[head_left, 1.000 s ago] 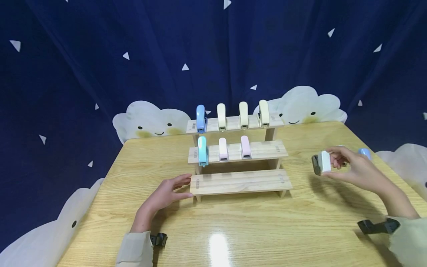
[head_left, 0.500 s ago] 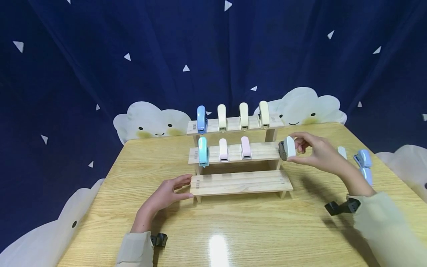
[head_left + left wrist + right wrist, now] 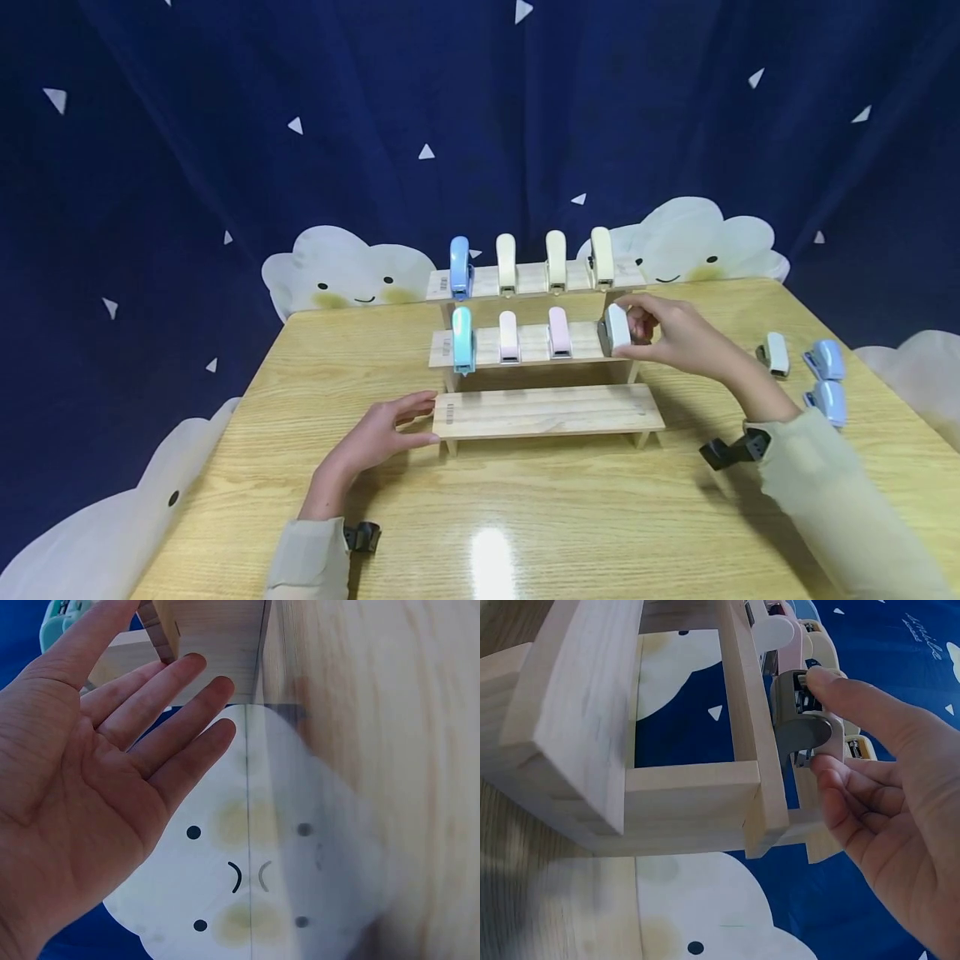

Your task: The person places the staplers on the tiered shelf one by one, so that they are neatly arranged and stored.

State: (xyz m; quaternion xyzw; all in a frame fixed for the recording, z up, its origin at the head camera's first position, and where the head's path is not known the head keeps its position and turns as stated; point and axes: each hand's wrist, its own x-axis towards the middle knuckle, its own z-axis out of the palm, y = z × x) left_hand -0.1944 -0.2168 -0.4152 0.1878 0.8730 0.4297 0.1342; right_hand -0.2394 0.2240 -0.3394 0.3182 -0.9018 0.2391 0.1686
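Observation:
My right hand (image 3: 682,335) pinches a white and grey stapler (image 3: 618,327) between thumb and fingers, at the right end of the rack's middle shelf (image 3: 529,340). In the right wrist view this stapler's grey end (image 3: 795,712) is close over the shelf board. My left hand (image 3: 378,433) stays beside the left end of the bottom shelf (image 3: 547,412), its fingertips right at the board's edge; the left wrist view shows its fingers fairly straight. Along the middle shelf stand a turquoise stapler (image 3: 462,340), a white stapler (image 3: 508,335) and a pink stapler (image 3: 558,332).
The top shelf bears a blue stapler (image 3: 460,265) and three cream staplers, one of them a cream stapler (image 3: 602,257) at the right end. On the table's right side lie a white stapler (image 3: 776,354) and two light blue ones, the nearer a light blue stapler (image 3: 830,402).
My right hand has carried the white and grey stapler leftward from the table's right side to the middle shelf's right end. My left hand has kept its place by the bottom shelf.

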